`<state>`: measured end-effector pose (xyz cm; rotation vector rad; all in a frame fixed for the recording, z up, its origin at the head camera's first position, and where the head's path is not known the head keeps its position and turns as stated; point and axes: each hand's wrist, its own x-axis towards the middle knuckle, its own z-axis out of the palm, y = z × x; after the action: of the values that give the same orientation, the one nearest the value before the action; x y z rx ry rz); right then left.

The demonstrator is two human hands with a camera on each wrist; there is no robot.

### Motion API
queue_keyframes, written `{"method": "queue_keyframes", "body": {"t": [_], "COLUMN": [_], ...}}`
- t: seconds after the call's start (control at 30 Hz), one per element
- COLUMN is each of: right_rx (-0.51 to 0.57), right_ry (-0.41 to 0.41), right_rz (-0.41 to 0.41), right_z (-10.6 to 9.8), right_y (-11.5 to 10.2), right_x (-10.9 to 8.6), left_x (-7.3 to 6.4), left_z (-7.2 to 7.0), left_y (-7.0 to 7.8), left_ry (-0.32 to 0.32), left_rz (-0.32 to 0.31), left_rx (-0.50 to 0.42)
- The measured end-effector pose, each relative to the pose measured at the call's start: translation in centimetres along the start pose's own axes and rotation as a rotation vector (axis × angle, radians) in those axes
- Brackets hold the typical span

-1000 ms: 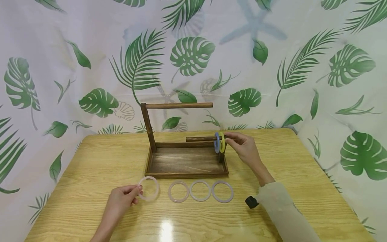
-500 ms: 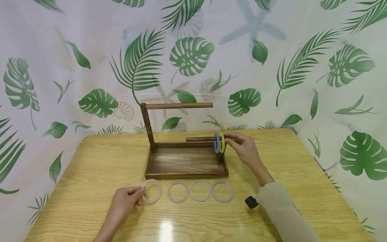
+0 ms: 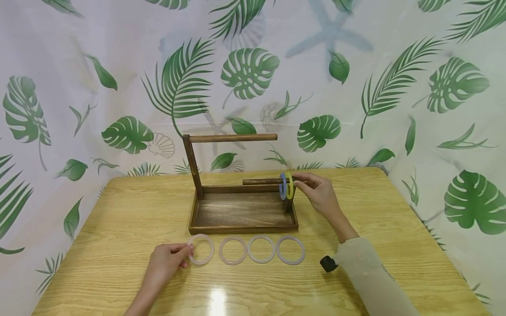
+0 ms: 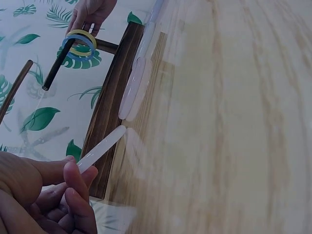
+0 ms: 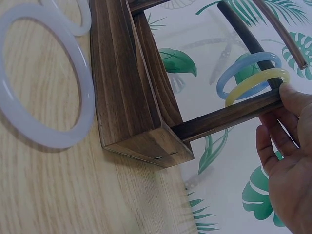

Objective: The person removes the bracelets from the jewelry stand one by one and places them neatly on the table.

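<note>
Thumb and fingers of my left hand (image 3: 168,263) pinch the left edge of a pale pinkish-white bangle (image 3: 201,249). In the left wrist view this bangle (image 4: 103,148) is edge-on and tilted, close to the tabletop. My right hand (image 3: 319,192) holds the top of the short post on a dark wooden bangle rack (image 3: 243,229). Its thumb sits right beside a yellow bangle (image 5: 253,82), and its other fingertips are partly hidden. Yellow and blue bangles (image 3: 283,186) hang together on the lower rod, near the post.
A row of pale bangles lies before the rack: pinkish (image 3: 233,263), whitish (image 3: 261,261) and lilac (image 3: 290,263). The rack's upper rod (image 3: 233,138) juts right from a tall left post. Leaf-patterned cloth (image 3: 253,101) backs the wooden table (image 3: 130,210).
My left hand has moved right with its pinkish-white bangle, bringing it level with the row on the table. My right hand and the hanging bangles have stayed in place.
</note>
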<state>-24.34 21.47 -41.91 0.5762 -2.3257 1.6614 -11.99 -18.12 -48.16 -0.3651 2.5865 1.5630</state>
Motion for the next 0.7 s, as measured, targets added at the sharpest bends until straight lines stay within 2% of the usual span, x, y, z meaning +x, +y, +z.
{"method": "queue_keyframes", "body": {"t": [0.43,0.57,0.7], "right_rx": [-0.020,-0.019,-0.010], "right_ry": [0.000,0.002,0.013], "right_rz": [-0.020,-0.031,-0.028], "right_z": [0.0,0.0,0.0], "right_y": [-0.3,0.1,1.9], "right_x": [0.0,0.0,0.2], "left_x": [0.4,0.3,0.3], "left_z": [0.3,0.3,0.4], "left_y": [-0.1,0.0,0.1], "left_ry": [-0.008,-0.014,-0.011], "left_rz": [0.020,0.012,0.013], "left_rx": [0.053,0.057,0.050]}}
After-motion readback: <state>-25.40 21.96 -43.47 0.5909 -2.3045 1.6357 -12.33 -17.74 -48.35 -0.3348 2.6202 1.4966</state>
